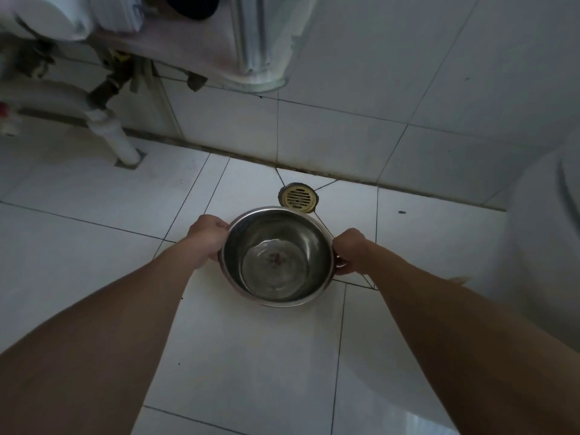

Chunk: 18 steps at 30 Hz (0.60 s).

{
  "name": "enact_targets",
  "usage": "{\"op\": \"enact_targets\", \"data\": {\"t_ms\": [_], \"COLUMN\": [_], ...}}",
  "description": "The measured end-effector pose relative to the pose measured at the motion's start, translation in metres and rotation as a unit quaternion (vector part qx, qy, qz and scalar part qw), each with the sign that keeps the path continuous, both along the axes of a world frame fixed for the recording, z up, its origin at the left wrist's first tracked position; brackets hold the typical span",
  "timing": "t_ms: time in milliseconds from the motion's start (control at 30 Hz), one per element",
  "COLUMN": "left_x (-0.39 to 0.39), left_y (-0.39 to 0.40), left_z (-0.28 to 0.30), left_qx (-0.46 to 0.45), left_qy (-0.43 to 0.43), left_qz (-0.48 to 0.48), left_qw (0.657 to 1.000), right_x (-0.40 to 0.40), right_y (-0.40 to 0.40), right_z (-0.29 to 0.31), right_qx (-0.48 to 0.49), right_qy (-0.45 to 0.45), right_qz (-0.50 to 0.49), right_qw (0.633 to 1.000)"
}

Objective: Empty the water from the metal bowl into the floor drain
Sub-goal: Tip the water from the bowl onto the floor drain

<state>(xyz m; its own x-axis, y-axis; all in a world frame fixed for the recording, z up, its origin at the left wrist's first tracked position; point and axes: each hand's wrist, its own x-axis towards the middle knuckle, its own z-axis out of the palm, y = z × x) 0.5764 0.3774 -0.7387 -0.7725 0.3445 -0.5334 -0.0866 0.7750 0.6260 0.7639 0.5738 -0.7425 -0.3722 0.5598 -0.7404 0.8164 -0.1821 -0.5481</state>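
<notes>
stainless steel, round and deep, the metal bowl (277, 257) hangs level above the white tiled floor (94, 252), just short of the round brass floor drain (298, 197). shallow water sits inside, so i judge the pouring isn't begun. my left hand (208, 238) and right hand (350, 251) clasp opposite rims, arms outstretched.

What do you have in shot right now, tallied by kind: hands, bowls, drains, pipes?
Hands: 2, left hand and right hand, both gripping the bowl's rim
Metal bowls: 1, metal bowl with water in it
Floor drains: 1, floor drain just beyond the bowl
White pipes into the floor: 1, white pipe
Total: 5
</notes>
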Motion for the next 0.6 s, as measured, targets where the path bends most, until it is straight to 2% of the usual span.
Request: {"op": "enact_targets", "data": {"t_ms": [600], "left_x": [-0.008], "left_y": [0.006], "left_z": [-0.011], "left_qx": [0.000], "left_qy": [0.015], "left_qz": [0.030], "left_qw": [0.999], "right_x": [-0.012], "right_y": [0.002], "right_z": [-0.005], "right_qx": [0.010], "right_qy": [-0.001], "right_qz": [-0.023], "right_qw": [1.000]}}
